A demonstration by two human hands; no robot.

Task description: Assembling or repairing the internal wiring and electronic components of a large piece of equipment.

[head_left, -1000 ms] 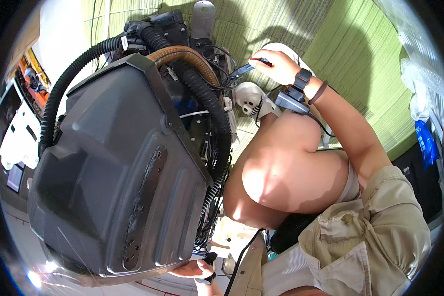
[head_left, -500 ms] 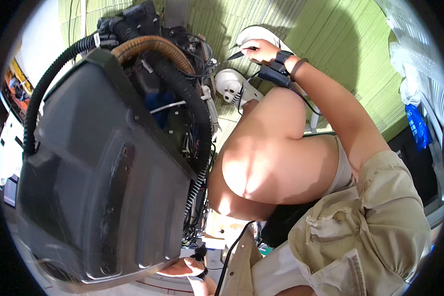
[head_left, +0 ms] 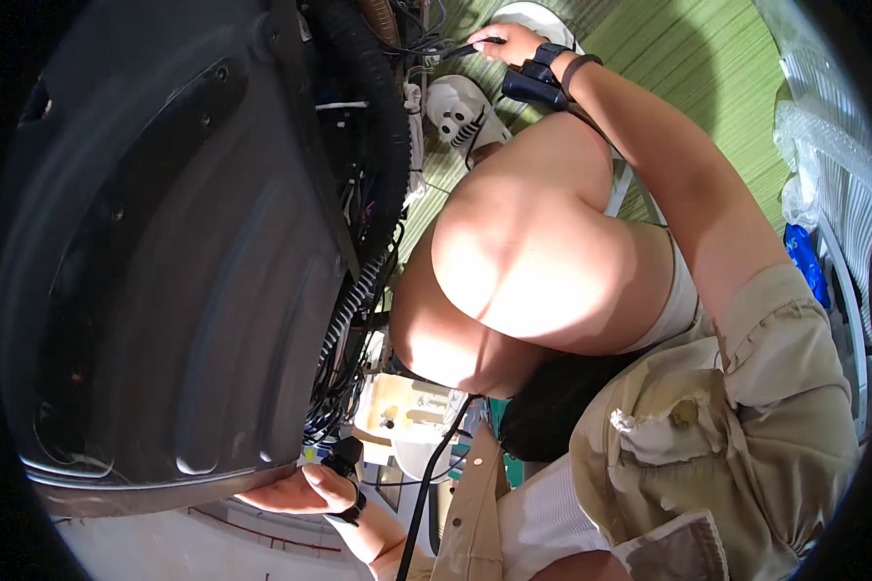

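A large dark moulded panel (head_left: 252,223) fills the left side, with ribs and screw holes on its face. My left hand (head_left: 305,489) lies under the panel's lower edge, palm up, with the thumb beside the edge and the fingers beneath, partly hidden. At the top, my right hand (head_left: 506,45) pinches a thin black cable-like piece (head_left: 467,48) by a bundle of dark wires (head_left: 421,39). What kind of piece it is cannot be made out. A wristband with a small black box (head_left: 535,89) sits on my right wrist.
Behind the panel run a thick black corrugated hose (head_left: 383,126) and tangled cables (head_left: 334,412). My bent knees and white slippers (head_left: 460,111) are beside them on a green mat (head_left: 649,87). Bubble wrap (head_left: 799,155) and a blue packet (head_left: 804,261) lie at the right.
The view has shifted, and the panel looks larger and nearer. My left hand has moved left with the panel's edge. My right hand still pinches the black piece, appearing higher in view.
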